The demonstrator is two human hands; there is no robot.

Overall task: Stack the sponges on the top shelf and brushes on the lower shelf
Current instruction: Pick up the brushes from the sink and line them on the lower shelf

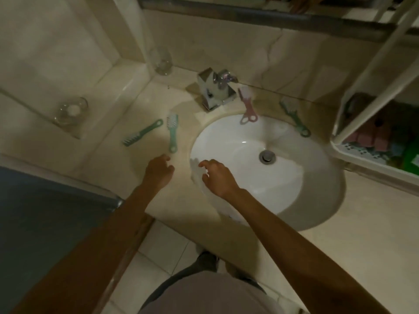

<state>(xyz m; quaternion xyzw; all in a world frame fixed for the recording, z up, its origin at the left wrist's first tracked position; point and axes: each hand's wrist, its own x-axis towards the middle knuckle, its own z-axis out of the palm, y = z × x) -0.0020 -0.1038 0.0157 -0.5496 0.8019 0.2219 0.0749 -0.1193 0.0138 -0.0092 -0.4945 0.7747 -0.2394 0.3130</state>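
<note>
Two green brushes lie on the counter left of the sink: one (pixel 143 133) angled toward the left, one (pixel 172 132) pointing at me. A pink brush (pixel 247 105) rests by the tap, its handle over the basin rim. Another green brush (pixel 294 117) lies at the basin's right rim. My left hand (pixel 158 171) hovers just below the nearer green brush, fingers loosely curled and holding nothing. My right hand (pixel 216 177) hangs over the sink's left rim, also relaxed and bare. Pink sponges (pixel 371 138) sit in the white shelf rack (pixel 340 143) at the right.
A white sink (pixel 294 189) fills the middle, with a chrome tap (pixel 213 90) behind it. Two clear glasses stand on the left, one (pixel 70 111) on a ledge, one (pixel 162 62) in the corner. A grey surface (pixel 45 223) lies at the lower left.
</note>
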